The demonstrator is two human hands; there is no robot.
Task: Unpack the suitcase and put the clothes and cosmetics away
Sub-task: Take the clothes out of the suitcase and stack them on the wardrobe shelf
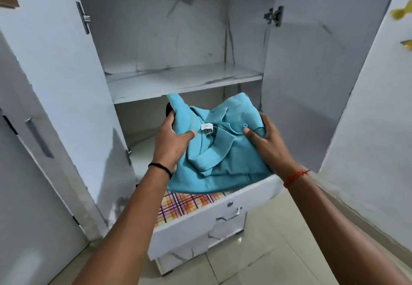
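Observation:
A folded turquoise polo shirt (223,162) with a white neck label is held in front of the open white wardrobe. My left hand (171,139) grips its left side, thumb on top. My right hand (265,135) grips its right side near a collar button. The shirt hangs just above a pulled-out drawer (214,217). A plaid orange, pink and yellow cloth (178,204) lies in that drawer, partly hidden by the shirt. Something dark (168,112) peeks out behind the shirt's top left corner; I cannot tell what it is.
The wardrobe has a bare white shelf (178,81) above the shirt and a lower compartment behind it. Both doors stand wide open, the left one (55,79) and the right one (312,73). Pale floor tiles (278,251) lie below.

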